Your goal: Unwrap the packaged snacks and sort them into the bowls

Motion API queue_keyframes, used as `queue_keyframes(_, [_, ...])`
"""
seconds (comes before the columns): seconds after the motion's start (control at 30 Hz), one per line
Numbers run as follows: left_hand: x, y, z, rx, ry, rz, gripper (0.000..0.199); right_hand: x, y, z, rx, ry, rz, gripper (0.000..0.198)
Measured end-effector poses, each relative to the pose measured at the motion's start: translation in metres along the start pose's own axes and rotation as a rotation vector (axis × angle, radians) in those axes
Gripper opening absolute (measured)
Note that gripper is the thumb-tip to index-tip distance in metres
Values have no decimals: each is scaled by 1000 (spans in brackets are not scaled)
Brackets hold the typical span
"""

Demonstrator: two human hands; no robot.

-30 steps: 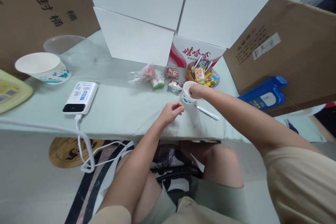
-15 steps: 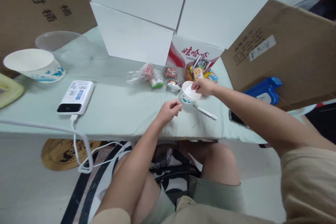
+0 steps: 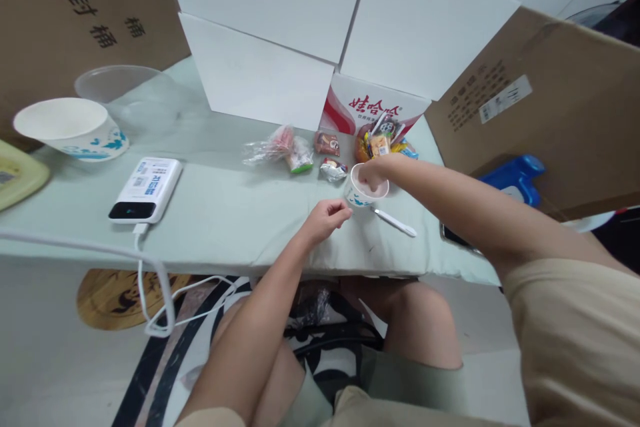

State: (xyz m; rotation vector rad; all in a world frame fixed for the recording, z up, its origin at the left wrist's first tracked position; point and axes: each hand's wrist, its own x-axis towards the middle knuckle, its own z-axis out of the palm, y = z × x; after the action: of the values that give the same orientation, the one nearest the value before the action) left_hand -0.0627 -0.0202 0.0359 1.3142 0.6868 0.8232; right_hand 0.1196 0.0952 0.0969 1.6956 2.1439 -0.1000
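A small white paper bowl (image 3: 356, 197) with blue leaf print stands upright near the table's front. My right hand (image 3: 373, 173) reaches down into it; its fingers are bent together, and what they hold, if anything, is hidden inside. Just left of the bowl, my left hand (image 3: 330, 219) hovers with thumb and fingertips pinched; whatever may be between them is too small to make out. A white-handled knife (image 3: 395, 222) lies on the cloth in front of the bowl. Behind it sit a silvery snack packet (image 3: 333, 169) and a brown packet (image 3: 327, 143).
Several wrapped snacks (image 3: 381, 144) are heaped at the back right, with bagged items (image 3: 299, 155) left of them. A power bank (image 3: 146, 191) with cable, a large paper bowl (image 3: 95, 137) and a clear lid (image 3: 125, 83) lie left. A blue object (image 3: 520, 177) leans right. Boxes wall the back.
My right hand has moved down from the bowl's rim into its inside. My left hand stays pinched beside the bowl. The view has shifted slightly.
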Motion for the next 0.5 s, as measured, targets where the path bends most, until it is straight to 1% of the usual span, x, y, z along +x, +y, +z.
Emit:
queue_keyframes(0.07, [0,0,0,-26,-29,-12,37,-5,1,-14,-67,-163,-16,18])
queue_keyframes(0.1, [-1,0,-1,-29,-34,-19,39,-10,2,-21,-98,-212,-8,21])
queue_keyframes(0.13, [-2,1,-1,-26,-35,-27,42,-15,3,-27,-131,-228,1,24])
queue_keyframes(0.2, [-3,1,-3,-10,-24,-32,45,-26,5,-35,-171,-199,29,30])
queue_keyframes(0.23, [-3,2,-3,-5,-16,-29,46,-31,5,-36,-155,-183,42,33])
queue_keyframes(0.3, [-4,1,-3,-4,-12,-24,48,-36,3,-33,-64,-200,50,38])
queue_keyframes(0.37, [-3,0,-1,-5,-18,-30,50,-35,-4,-22,11,-271,23,39])
queue_keyframes(0.43, [-1,-1,1,6,-29,-39,51,-29,-14,-8,11,-302,-17,36])
queue_keyframes(0.5, [0,-3,4,16,-35,-41,52,-23,-25,4,1,-277,-68,34])
